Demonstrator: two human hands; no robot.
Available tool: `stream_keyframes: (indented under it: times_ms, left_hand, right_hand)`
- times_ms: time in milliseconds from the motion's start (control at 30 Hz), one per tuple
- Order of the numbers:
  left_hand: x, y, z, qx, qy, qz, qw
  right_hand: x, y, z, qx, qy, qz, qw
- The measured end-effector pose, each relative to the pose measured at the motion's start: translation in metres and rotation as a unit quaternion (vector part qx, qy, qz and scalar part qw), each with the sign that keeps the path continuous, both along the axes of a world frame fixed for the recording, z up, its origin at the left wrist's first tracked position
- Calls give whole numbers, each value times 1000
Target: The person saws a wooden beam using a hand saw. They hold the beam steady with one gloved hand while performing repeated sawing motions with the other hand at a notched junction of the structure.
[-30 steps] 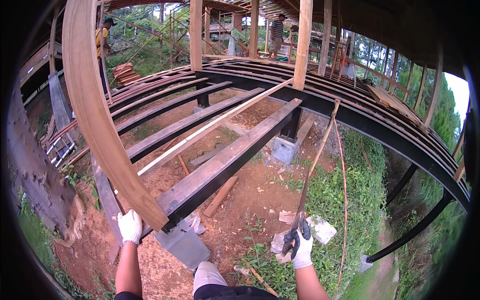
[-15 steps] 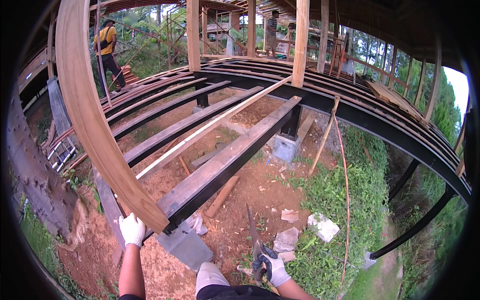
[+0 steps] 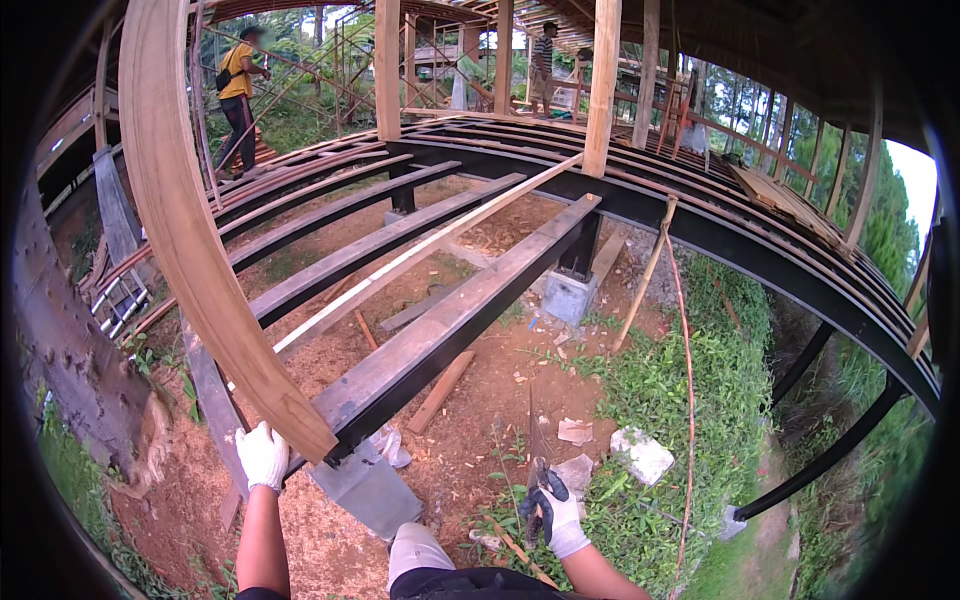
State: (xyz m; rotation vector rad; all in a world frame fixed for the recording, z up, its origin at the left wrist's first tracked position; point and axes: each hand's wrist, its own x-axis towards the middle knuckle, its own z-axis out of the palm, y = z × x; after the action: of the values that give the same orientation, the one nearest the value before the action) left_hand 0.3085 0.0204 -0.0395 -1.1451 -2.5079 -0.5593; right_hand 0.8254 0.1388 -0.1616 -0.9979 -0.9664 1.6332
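Observation:
My left hand (image 3: 263,457), in a white glove, is closed over the edge of a dark wood-topped beam (image 3: 212,395) beside the foot of a thick wooden post (image 3: 215,270). Low in the middle, my right hand (image 3: 556,512), in a white glove with dark finger pads, wraps round the handle of what looks like a handsaw (image 3: 533,425). Its narrow blade points up and away, seen nearly edge-on; its teeth cannot be made out. Close to the post's foot ends a black beam with a wooden top (image 3: 450,310).
More joists (image 3: 380,235) run to a raised curved deck frame (image 3: 700,215). A concrete footing (image 3: 370,495) stands below the post. A leaning stick (image 3: 645,275) with a cord is at right. A person in yellow (image 3: 238,90) stands far left; another in stripes (image 3: 541,70) stands behind.
My right hand has risen a little and moved right, turning the saw so its blade points straighter away. My left hand stays on the beam. The person in yellow has shifted right.

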Motion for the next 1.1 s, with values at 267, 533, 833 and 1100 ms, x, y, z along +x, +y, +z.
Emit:
stream_keyframes:
  times_ms: [267, 533, 833, 1100]
  left_hand:
    - [-2, 0, 0, -5, -1, -6, 1000]
    - [4, -1, 4, -14, -12, -3, 1000]
    - [-4, -3, -4, 8, -30, 0, 1000]
    - [-7, -5, -5, -42, -4, 4, 999]
  right_hand:
    - [-12, -35, -8, -119, 112, 51, 985]
    - [-7, -21, 4, -54, 74, 63, 994]
    - [-20, -29, 9, -48, -29, 37, 998]
    - [-13, -35, 7, -36, -28, 133, 990]
